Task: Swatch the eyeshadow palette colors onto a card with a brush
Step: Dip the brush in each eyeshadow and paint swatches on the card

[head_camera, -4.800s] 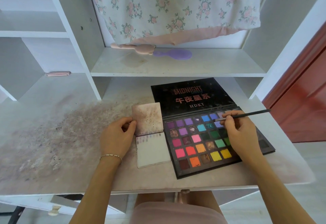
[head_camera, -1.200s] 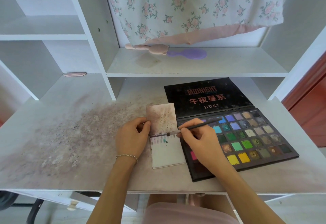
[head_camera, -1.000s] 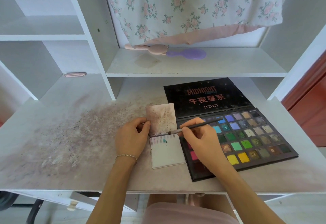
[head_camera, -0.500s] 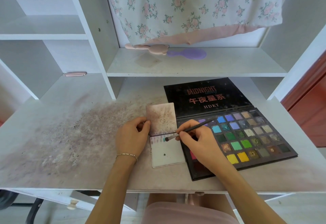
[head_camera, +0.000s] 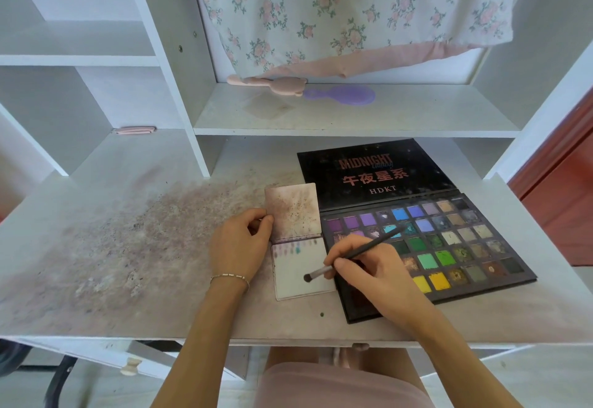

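An open black eyeshadow palette (head_camera: pixel 449 240) with several coloured pans lies on the desk, its lid flat behind it. To its left sits a small white card pad (head_camera: pixel 301 288), its stained cover (head_camera: pixel 293 208) flipped up. A row of faint purple and teal swatches (head_camera: pixel 288 249) runs along the card's top edge. My right hand (head_camera: pixel 375 276) grips a thin black brush (head_camera: pixel 353 255), whose dark tip is over the card's lower middle. My left hand (head_camera: pixel 239 247) pinches the pad's left edge at the fold.
The white desk (head_camera: pixel 128 247) is smeared with pinkish powder on its left half. A small dark speck (head_camera: pixel 322 314) lies on the desk below the card. A pink and a purple hairbrush (head_camera: pixel 340 94) lie on the shelf behind. A red door (head_camera: pixel 564 202) stands at the right.
My right hand has drawn the brush down from the swatch row at the card's top to the card's lower middle. The left hand has stayed on the pad.
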Action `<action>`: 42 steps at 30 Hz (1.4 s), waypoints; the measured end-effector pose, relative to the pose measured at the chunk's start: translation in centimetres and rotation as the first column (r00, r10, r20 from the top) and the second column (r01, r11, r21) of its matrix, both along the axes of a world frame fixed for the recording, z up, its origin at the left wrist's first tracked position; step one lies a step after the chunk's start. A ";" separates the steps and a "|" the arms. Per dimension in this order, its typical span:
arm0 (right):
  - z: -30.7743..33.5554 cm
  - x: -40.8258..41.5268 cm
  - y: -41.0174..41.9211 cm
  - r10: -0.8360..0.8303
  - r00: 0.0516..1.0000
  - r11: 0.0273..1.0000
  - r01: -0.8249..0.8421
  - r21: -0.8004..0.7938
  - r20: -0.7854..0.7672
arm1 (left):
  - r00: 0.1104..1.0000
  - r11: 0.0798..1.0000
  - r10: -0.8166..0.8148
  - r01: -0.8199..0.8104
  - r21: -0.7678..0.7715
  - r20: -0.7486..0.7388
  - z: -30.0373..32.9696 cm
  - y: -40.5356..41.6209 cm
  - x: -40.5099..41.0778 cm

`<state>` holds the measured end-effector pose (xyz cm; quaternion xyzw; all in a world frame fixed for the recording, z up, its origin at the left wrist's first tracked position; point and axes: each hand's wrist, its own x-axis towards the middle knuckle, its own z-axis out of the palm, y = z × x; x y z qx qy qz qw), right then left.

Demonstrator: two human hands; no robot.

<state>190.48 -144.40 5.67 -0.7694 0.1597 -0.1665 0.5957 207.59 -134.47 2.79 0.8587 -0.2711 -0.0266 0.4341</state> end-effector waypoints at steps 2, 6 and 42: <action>-0.2 -0.1 0.3 -0.037 0.999 0.999 0.037 -0.029 0.008 | 1.000 1.000 -0.005 0.005 0.001 -0.003 0.0 0.0 0.0; -0.2 -0.9 -0.2 -0.117 0.992 0.992 0.118 -0.047 0.037 | 1.000 1.000 -0.011 0.011 0.000 0.002 -0.1 0.0 0.0; -2.5 -5.8 -9.1 -0.607 0.793 0.740 0.587 -0.329 0.051 | 1.000 0.999 -0.009 0.008 0.034 0.030 -0.1 0.0 -0.1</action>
